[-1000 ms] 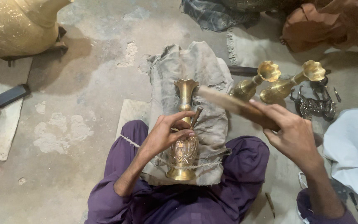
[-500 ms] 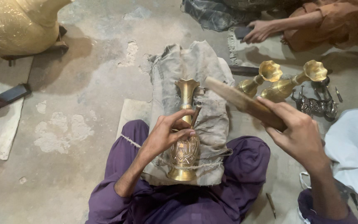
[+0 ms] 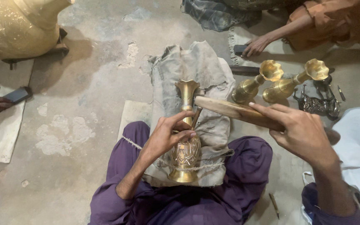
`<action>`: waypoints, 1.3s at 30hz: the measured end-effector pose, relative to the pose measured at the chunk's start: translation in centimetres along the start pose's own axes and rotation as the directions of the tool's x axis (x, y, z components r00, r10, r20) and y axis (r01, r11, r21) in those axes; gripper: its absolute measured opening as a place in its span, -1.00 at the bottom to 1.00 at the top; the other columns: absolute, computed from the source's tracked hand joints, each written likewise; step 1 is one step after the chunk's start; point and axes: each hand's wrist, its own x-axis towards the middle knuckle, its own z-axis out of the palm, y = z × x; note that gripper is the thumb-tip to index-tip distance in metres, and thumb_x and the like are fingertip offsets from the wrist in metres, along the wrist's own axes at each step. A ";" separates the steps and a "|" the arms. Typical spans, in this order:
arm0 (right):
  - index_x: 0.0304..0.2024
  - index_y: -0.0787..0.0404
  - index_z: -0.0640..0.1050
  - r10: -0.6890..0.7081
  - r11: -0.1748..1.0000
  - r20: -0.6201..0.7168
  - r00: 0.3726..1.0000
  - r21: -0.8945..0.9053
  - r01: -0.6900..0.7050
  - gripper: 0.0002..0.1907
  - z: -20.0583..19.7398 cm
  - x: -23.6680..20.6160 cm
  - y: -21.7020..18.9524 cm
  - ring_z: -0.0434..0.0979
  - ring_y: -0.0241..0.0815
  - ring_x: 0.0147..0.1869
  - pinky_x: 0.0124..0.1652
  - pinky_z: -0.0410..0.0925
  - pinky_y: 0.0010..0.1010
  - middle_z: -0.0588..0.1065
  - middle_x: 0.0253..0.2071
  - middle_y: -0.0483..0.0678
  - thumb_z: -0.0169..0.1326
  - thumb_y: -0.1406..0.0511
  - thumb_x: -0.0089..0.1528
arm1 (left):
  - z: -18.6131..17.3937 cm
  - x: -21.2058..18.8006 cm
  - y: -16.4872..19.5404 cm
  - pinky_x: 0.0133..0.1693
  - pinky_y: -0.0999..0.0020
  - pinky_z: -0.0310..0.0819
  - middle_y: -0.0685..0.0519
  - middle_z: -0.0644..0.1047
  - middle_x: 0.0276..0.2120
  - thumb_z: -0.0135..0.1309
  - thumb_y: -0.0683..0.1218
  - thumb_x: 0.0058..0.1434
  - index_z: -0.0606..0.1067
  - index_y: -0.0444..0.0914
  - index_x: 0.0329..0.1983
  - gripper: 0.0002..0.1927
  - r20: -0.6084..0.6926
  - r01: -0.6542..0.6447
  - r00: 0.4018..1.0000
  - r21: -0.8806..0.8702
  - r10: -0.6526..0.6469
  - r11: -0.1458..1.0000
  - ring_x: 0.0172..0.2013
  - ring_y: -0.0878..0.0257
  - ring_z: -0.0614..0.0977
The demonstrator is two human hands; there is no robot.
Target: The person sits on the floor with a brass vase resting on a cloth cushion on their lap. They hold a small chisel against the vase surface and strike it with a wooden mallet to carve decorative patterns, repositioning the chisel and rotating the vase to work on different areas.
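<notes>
- Left hand (image 3: 165, 137) is pinching a thin chisel (image 3: 196, 118) against the neck of the engraved brass vase (image 3: 185, 137); the vase is lying on a grey cloth (image 3: 205, 71) across the lap.
- Right hand (image 3: 303, 133), fingers clamped round a wooden mallet (image 3: 230, 109), is bringing its head down from half a second ago; it is now meeting the chisel top, suggesting a strike landing.
- Two brass vases (image 3: 267, 83) are lying beyond.
</notes>
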 end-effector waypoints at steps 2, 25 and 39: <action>0.37 -0.36 0.41 -0.031 0.999 -0.090 0.995 0.016 0.032 -0.17 0.0 0.1 -0.1 0.67 -0.15 -0.15 -0.08 0.53 -0.33 0.61 0.01 -0.13 0.30 0.31 0.06 | -0.1 0.1 0.0 -0.18 0.31 0.71 -0.04 0.73 -0.28 0.27 -0.12 0.20 0.41 -0.20 0.29 -0.42 0.003 -0.036 0.999 0.011 0.036 0.999 -0.21 0.26 0.78; 0.40 -0.26 0.43 0.130 0.991 0.005 0.992 -0.039 -0.130 -0.18 1.5 -2.1 -0.6 0.68 -0.12 -0.19 -0.10 0.53 -0.29 0.61 0.04 -0.13 0.28 0.30 0.07 | 0.3 -0.8 -2.0 -0.11 0.19 0.75 -0.05 0.71 -0.19 0.19 -0.15 0.27 0.43 -0.17 0.34 -0.46 -0.232 -0.097 0.969 -0.037 0.086 0.995 -0.19 0.21 0.78; -0.04 0.24 0.51 -0.244 0.823 -0.210 0.947 0.472 0.316 -0.44 16.0 -9.2 -11.4 0.65 0.15 -0.10 -0.20 0.49 -0.19 0.59 -0.13 0.09 0.26 0.42 -0.13 | 2.5 -15.3 -10.4 -0.30 0.30 0.65 -0.06 0.68 -0.27 0.45 -0.19 -0.08 0.44 -0.34 0.21 -0.26 -0.065 0.315 0.920 -0.460 -0.385 0.830 -0.34 0.24 0.70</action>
